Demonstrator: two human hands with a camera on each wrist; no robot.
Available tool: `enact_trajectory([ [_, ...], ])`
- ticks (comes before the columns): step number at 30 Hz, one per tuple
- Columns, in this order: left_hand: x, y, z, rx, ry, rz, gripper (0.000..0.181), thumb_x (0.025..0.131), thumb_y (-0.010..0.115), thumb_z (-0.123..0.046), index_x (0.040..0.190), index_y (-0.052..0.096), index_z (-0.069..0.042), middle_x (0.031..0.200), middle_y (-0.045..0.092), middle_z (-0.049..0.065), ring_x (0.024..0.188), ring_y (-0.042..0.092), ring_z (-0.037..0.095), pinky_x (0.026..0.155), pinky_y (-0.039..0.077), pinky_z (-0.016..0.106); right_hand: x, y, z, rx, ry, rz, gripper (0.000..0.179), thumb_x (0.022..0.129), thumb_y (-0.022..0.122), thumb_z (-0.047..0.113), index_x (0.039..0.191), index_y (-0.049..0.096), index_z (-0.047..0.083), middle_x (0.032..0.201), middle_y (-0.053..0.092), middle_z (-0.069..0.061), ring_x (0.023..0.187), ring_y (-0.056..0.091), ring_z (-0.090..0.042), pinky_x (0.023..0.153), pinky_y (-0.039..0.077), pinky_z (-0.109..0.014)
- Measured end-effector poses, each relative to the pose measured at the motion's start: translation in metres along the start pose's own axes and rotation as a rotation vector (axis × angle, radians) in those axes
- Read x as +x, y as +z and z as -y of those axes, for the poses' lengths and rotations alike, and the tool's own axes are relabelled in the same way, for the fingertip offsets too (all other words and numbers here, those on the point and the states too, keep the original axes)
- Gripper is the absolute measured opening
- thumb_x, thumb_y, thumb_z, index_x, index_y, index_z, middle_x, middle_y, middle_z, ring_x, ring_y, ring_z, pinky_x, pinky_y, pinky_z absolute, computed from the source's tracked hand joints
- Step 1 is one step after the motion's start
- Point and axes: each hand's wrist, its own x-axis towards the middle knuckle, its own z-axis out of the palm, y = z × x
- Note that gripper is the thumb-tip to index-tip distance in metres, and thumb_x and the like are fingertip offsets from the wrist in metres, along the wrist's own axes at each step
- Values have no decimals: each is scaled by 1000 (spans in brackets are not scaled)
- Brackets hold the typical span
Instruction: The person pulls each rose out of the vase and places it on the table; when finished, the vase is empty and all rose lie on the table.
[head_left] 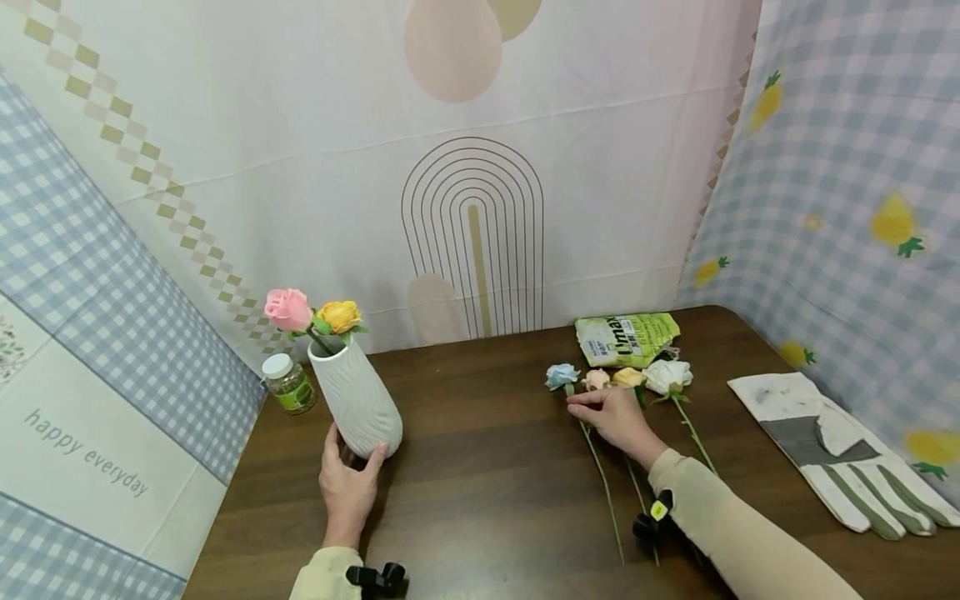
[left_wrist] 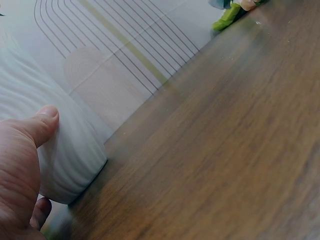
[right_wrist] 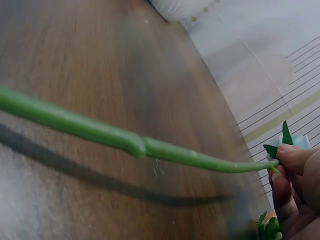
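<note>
A white ridged vase (head_left: 358, 404) stands on the left side of the table, with a pink rose (head_left: 288, 309) and a yellow rose (head_left: 340, 316) in its mouth. My left hand (head_left: 349, 493) holds it low down, the thumb (left_wrist: 46, 122) along its near side. Over on the right, my right hand (head_left: 621, 421) pinches a blue rose (head_left: 561, 376) by its stem (right_wrist: 190, 159), just below the bloom. That stem's shadow falls apart from it on the wood. Beside this hand lie a pale peach rose (head_left: 596, 379), another yellow rose (head_left: 628, 377) and a white rose (head_left: 668, 377).
Behind the loose roses lies a green and white packet (head_left: 627, 339). A lidded glass jar (head_left: 289, 385) is left of the vase. White gloves with green and grey parts (head_left: 840, 450) lie at the table's right. Patterned cloth (head_left: 337, 208) hangs along the back and sides.
</note>
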Motion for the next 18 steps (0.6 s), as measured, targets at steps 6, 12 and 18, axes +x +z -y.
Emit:
enact_trajectory([
  [6,0,0,0,0,3,-2,84,79,81,-21,147,35,-5,141,45,20,125,47,33,96,43,52,2,2,-3,-8,80,74,23,88,71,27,107,76,14,104,72,-2,97,64,-21,76,54,-38],
  [12,0,0,0,-3,-6,-2,84,78,82,-22,147,36,-6,141,45,17,126,47,29,97,44,49,5,4,-6,-30,113,101,20,88,72,26,105,77,16,103,72,0,97,64,-19,78,53,-39],
  [18,0,1,1,5,-12,-7,85,78,82,-22,146,36,-5,141,45,17,126,47,29,97,44,49,7,5,-6,-60,131,115,17,87,72,24,102,78,17,100,72,2,90,64,-15,70,52,-33],
])
